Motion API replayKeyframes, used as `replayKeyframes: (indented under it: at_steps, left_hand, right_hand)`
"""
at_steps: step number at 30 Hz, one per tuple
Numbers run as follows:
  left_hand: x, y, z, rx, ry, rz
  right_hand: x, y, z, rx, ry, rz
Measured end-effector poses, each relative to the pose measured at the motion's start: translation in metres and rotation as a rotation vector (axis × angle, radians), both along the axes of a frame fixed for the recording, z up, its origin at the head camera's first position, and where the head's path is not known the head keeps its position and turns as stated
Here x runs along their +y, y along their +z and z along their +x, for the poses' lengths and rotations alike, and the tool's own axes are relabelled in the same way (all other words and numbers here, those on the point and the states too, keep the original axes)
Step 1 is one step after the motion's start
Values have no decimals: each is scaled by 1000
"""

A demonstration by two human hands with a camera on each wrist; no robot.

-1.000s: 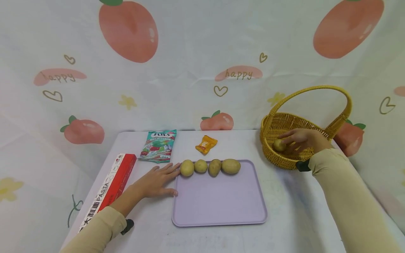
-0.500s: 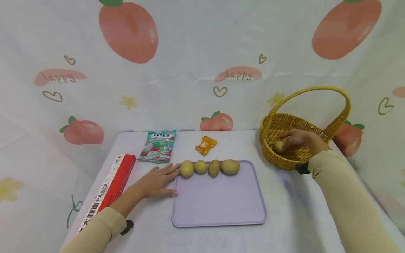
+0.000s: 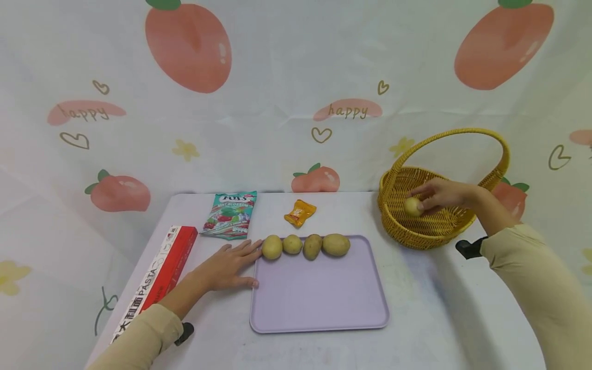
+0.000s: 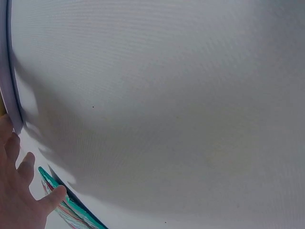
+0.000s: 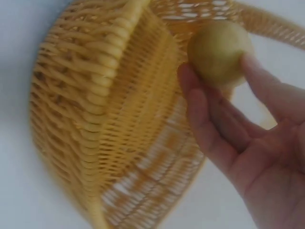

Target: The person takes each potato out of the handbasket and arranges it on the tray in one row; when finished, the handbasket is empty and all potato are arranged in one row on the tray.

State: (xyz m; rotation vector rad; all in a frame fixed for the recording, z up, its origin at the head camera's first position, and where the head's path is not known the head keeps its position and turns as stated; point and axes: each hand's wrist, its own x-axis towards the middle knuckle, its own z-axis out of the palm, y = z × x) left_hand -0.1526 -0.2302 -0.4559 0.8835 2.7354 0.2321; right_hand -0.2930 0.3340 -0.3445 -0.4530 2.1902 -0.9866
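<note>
My right hand pinches a small round potato between thumb and fingers, over the woven basket at the right. In the right wrist view that potato shows near the basket's rim, the thumb on one side of it. Fingers spread, my left hand rests at the left edge of a lilac tray. Its fingertips are right at the leftmost potato. Beside that one, a small potato, a browner potato and a longer potato line the tray's far edge.
A green candy bag lies behind my left hand, and a small orange packet sits behind the tray. Along the left side runs a red and white pasta box. The basket's tall handle arches over its opening. A printed cloth hangs behind the table.
My right hand has closed on the potato in the basket and lifted it slightly, with the wrist and forearm shifting right. The left hand stays in place.
</note>
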Motion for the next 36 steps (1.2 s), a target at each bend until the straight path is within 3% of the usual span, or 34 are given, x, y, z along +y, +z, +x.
replayKeyframes:
  at_steps: [5, 9, 12, 18, 24, 27, 30, 36]
  left_hand:
    - [0, 1, 0, -3, 2, -3]
    - [-1, 1, 0, -8, 7, -9]
    - [-1, 0, 0, -10, 10, -12]
    - [-1, 0, 0, -7, 5, -8]
    - [0, -2, -1, 3, -8, -20]
    - [0, -2, -2, 4, -10, -29]
    - [0, -2, -2, 4, -10, -26]
    - [0, -2, -1, 2, -5, -12]
  right_hand:
    - [-16, 9, 10, 109, 171, -91]
    - [-41, 12, 22, 252, 335, -112]
    - [-60, 10, 30, 306, 384, -103]
    - [-90, -13, 41, 224, 355, -130]
    - [-100, -43, 50, 169, 285, -122]
    - [-102, -58, 52, 193, 252, -126]
    - [-105, -70, 50, 281, 243, -98]
    - [-110, -76, 49, 334, 220, -30]
